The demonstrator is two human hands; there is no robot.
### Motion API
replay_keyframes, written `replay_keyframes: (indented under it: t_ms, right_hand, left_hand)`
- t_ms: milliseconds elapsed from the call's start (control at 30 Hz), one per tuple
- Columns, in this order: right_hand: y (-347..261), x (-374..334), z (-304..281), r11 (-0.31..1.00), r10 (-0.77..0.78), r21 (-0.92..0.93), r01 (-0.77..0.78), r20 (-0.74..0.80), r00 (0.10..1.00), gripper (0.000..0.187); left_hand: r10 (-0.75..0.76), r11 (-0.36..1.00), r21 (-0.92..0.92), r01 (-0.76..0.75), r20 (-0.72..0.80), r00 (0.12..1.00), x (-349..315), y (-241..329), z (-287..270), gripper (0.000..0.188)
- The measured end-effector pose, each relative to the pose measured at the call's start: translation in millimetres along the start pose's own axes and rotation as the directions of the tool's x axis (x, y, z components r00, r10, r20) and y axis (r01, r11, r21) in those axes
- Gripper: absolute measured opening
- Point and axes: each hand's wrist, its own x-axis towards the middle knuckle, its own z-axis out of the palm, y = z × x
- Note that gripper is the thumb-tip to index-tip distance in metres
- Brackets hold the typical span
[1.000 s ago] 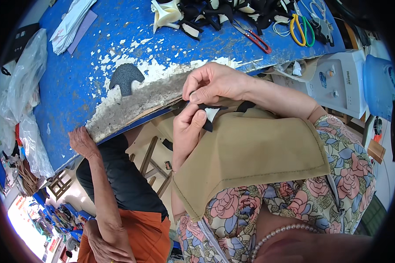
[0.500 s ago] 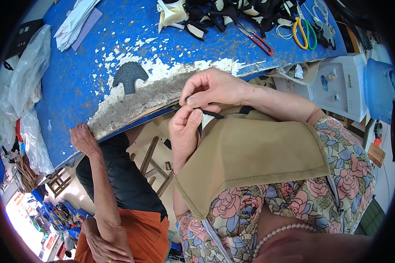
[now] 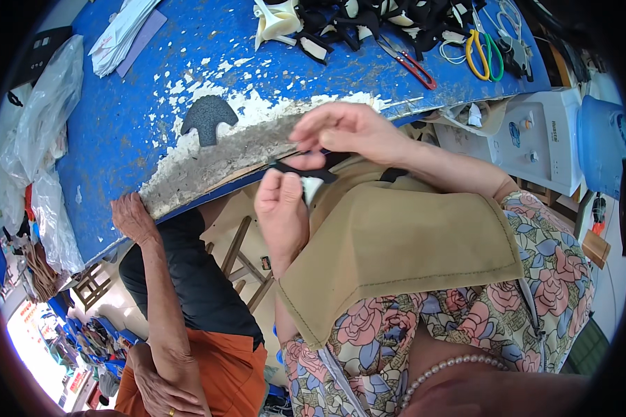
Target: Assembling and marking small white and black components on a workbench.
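Note:
My left hand (image 3: 283, 212) pinches a small piece of black fabric with a white part (image 3: 312, 187) between thumb and fingers, just off the table's near edge. Its black strip (image 3: 301, 171) stretches up and across in front of the tan apron (image 3: 424, 236). Over it is my right hand (image 3: 358, 133), its fingers loosely spread and its thumb apart from the piece. The lower fingers of that hand come close to the black strip; whether they touch it I cannot tell. A dark grey, mushroom-shaped foam pad (image 3: 209, 118) lies on the table to the left.
The worn blue table (image 3: 118, 167) carries a heap of black-and-white pieces (image 3: 368, 24), cream moulded parts (image 3: 277, 21), red-handled scissors (image 3: 417, 69) and yellow-and-green-handled scissors (image 3: 476, 55). Another person's hand (image 3: 133, 219) rests on its left edge. A water dispenser (image 3: 546, 139) stands at right.
My hands have drawn apart: the left moved slightly left and down with the black-and-white piece, and the right hand's pinching fingers have spread. The other person's hand stays put.

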Motion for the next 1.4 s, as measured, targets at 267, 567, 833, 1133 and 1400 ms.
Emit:
replay_keyframes:
  t_ms: [267,567,833,1133,1400]
  right_hand:
    - [10.4,-14.9,15.1,0.881,-0.182,-0.422,0.212,0.110,0.977,0.024]
    - [9.1,-14.5,18.5,0.900,-0.218,-0.351,0.257,0.147,0.965,0.020]
    - [14.9,-16.0,17.8,0.878,-0.288,-0.353,0.323,0.149,0.946,0.018]
    - [12.3,-19.3,12.0,0.797,-0.300,-0.464,0.387,0.252,0.920,0.017]
    - [19.1,-22.9,18.8,0.992,-0.097,-0.070,0.105,0.108,0.989,0.017]
  left_hand:
    - [0.070,0.995,-0.070,-0.068,0.023,0.997,5.1,0.1,1.7,0.039]
    - [0.065,0.995,0.073,-0.070,0.074,0.995,-2.8,-3.8,-15.9,0.033]
    - [0.044,0.965,-0.255,-0.055,-0.048,0.998,-4.5,0.4,-2.5,0.031]
    - [-0.012,0.975,-0.221,0.026,0.064,0.998,2.0,8.9,-8.8,0.020]
    - [0.451,0.871,0.166,-0.463,0.103,0.886,6.0,-7.9,-7.3,0.020]
